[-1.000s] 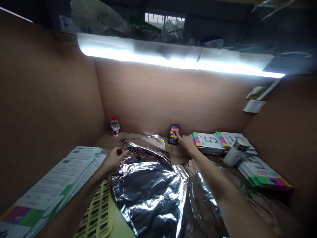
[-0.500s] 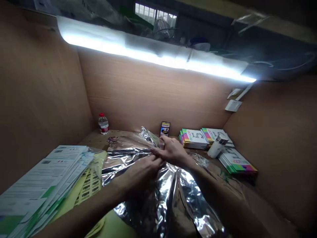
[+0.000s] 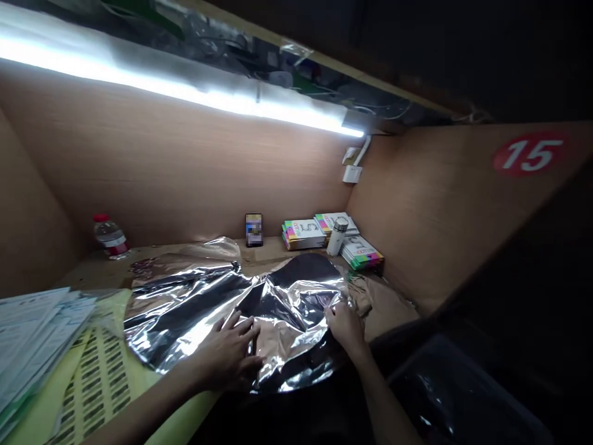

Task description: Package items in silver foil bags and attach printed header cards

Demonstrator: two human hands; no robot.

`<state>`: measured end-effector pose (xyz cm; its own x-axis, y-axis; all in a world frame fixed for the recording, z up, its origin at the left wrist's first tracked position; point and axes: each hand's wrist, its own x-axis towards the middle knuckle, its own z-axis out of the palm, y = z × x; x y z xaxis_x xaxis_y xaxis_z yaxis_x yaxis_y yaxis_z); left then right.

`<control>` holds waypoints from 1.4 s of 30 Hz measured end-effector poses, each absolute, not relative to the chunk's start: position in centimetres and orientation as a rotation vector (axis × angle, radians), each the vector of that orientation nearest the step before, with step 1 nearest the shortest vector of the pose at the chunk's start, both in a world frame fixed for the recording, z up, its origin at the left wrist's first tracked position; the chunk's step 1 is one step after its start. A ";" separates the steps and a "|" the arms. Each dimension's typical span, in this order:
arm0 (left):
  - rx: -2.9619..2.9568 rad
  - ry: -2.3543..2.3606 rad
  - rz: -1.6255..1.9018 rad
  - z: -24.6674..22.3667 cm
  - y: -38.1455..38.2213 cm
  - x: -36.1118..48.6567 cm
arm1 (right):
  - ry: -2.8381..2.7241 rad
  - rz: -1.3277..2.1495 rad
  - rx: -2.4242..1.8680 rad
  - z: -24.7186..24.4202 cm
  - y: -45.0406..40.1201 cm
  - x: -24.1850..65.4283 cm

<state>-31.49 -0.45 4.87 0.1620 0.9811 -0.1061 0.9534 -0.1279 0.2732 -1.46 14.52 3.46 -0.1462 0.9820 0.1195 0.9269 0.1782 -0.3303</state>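
Note:
A crumpled silver foil sheet [image 3: 185, 309] spreads over the middle of the work surface, its front edge hanging near the table's edge. My left hand [image 3: 231, 355] lies on the foil with its fingers spread. At the foil's right part, my right hand [image 3: 345, 324] has its fingers closed on the shiny material. Yellow sheets with rows of dark labels [image 3: 99, 371] lie left of the foil, partly under white and green printed papers [image 3: 37, 346].
At the back stand a red-capped bottle [image 3: 111, 238], a phone [image 3: 254, 230] and a white flask [image 3: 338, 236] among stacks of colourful booklets [image 3: 304, 233]. A side wall [image 3: 417, 216] bounds the right. A dark, glossy plastic-like thing [image 3: 435, 395] is at the lower right.
The view has turned to the right. My hands, together on the gathered foil before, are now apart, and the foil lies wider and flatter. My left hand has opened.

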 end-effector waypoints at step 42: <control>2.303 1.660 0.329 7.1 -5.5 -34.7 | -2.381 -0.006 -0.212 -3.2 2.8 -1.1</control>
<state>-34.74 -5.46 7.08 0.3127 0.9497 0.0191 0.8851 -0.2986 0.3569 -1.08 2.80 -3.18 -0.7175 0.1512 0.6800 0.1546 0.9864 -0.0562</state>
